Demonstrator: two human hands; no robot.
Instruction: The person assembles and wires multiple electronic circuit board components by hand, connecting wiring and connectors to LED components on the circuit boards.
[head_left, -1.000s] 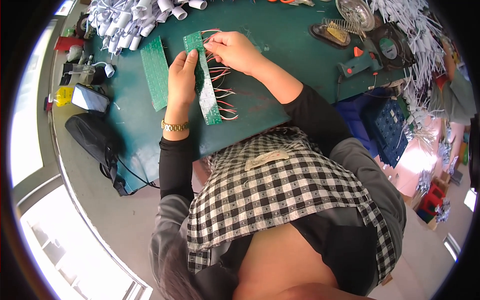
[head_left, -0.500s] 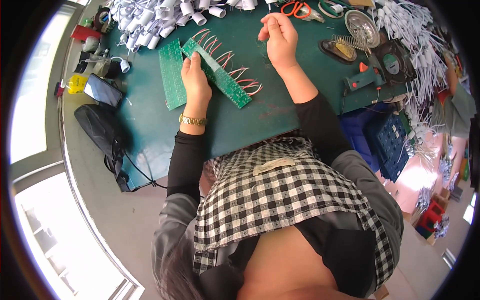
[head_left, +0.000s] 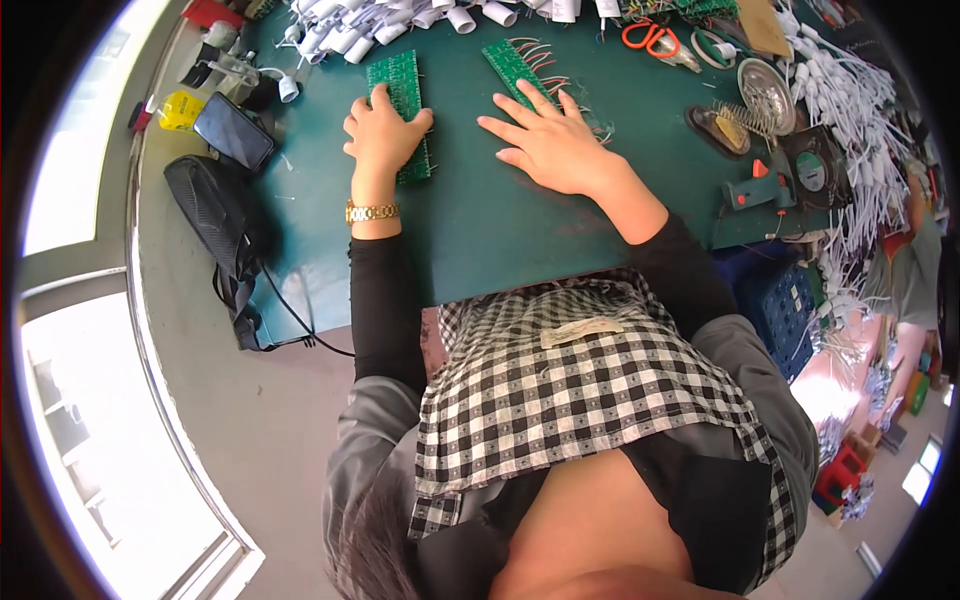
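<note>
My left hand (head_left: pixel 383 138) lies over a long green circuit board (head_left: pixel 400 72), fingers spread and thumb out to the right; the hand covers the board's middle. To the right, my right hand (head_left: pixel 556 146) is stretched flat with fingers apart. Beneath its fingertips is a second green circuit board (head_left: pixel 507 66), set aslant, with red and white wires (head_left: pixel 540 62) along its right edge. Its lower part is hidden by that hand. Whether the right fingers press on the board or hover just above it I cannot tell.
White lamp sockets (head_left: pixel 375 28) are heaped at the back of the green table (head_left: pixel 470 245). Orange-handled scissors (head_left: pixel 652 40), a soldering iron stand (head_left: pixel 722 130), a metal dish (head_left: pixel 767 95) and a green power tool (head_left: pixel 757 190) lie right. A phone (head_left: pixel 234 130) and black bag (head_left: pixel 212 210) sit left.
My left hand has let go of the wired board, which now lies farther right, and moved onto the other board. My right hand has come down and opened from a pinch. The view shifted slightly.
</note>
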